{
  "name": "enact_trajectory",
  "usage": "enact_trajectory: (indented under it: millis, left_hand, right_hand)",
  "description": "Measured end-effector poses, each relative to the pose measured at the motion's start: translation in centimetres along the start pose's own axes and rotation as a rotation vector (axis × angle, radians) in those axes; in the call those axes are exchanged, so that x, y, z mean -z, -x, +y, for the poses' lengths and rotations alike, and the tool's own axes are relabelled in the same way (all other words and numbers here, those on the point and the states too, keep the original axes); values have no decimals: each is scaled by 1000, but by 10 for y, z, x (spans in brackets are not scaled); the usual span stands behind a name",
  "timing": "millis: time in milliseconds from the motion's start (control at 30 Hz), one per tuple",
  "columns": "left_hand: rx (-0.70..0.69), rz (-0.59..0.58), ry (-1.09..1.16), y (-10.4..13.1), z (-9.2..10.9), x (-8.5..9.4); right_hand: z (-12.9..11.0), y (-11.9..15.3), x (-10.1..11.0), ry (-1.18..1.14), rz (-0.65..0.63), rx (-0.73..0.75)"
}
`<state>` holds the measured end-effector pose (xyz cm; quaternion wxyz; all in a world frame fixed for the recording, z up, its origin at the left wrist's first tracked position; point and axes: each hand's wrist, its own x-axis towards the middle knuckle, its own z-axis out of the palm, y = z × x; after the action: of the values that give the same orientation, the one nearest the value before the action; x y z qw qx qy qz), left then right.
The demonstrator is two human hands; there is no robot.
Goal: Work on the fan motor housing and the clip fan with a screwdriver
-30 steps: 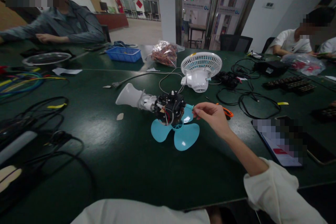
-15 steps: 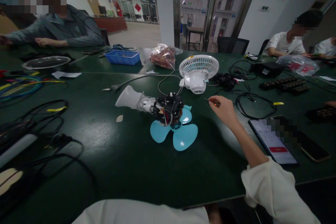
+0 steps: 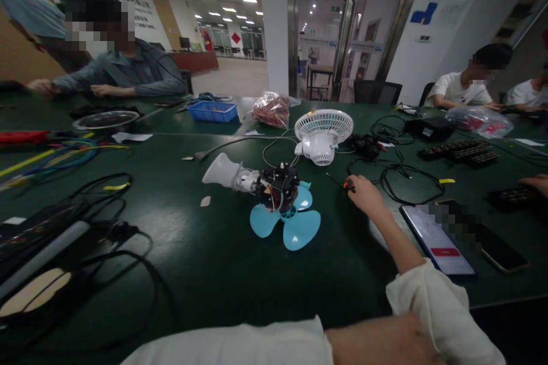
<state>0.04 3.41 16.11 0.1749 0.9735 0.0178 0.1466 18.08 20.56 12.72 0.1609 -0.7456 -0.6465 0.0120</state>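
My right hand (image 3: 366, 197) is closed around the orange and black handle of a screwdriver (image 3: 349, 185), whose thin shaft points left over the table. To its left lies a partly dismantled fan, with a bare black motor (image 3: 278, 187), a white neck (image 3: 222, 172) and light-blue fan blades (image 3: 302, 230). Behind it a white fan cage and housing (image 3: 323, 134) rests on the table. My left hand (image 3: 385, 339) crosses the bottom edge near my right sleeve; it is smeared by motion and its fingers do not show.
Two phones (image 3: 436, 239) lie right of my right forearm. Black cables (image 3: 398, 179) and dark metal strips (image 3: 458, 151) are beyond them. A blue basket (image 3: 213, 112) and a plastic bag (image 3: 272, 109) stand at the back. Cables and a power strip fill the left. People sit around the table.
My left arm has come into view along the bottom, moving right. My right hand, with the screwdriver, sits lower in the view and shows more of its handle. The view has tilted up slightly.
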Motion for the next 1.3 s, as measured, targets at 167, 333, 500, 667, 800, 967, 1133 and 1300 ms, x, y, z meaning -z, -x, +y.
enact_trajectory:
  millis: [167, 333, 500, 667, 800, 967, 1133, 1300]
  left_hand:
    - [-87, 317, -623, 3, -59, 84]
    - [126, 659, -994, 43, -117, 107]
    - [244, 624, -958, 46, -130, 99]
    - [316, 615, -1003, 43, -135, 97]
    - [361, 652, -994, 47, -137, 97]
    - [384, 679, -983, 48, -138, 96]
    - [421, 651, -983, 48, -138, 96]
    - [436, 649, -971, 49, -139, 95]
  right_hand:
    - [-4, 2, 1, 1, -19, 14]
    - [-8, 3, -2, -23, -31, 29]
    - [-8, 1, -7, -79, -42, 37]
    - [-5, 1, -12, -202, -17, 60]
    - [-6, 3, -13, -377, 31, 99]
    - [-18, 16, -1, -681, 52, 168]
    - [-28, 35, 27, -996, -39, 225]
    - [-28, 47, 43, -918, -46, 241]
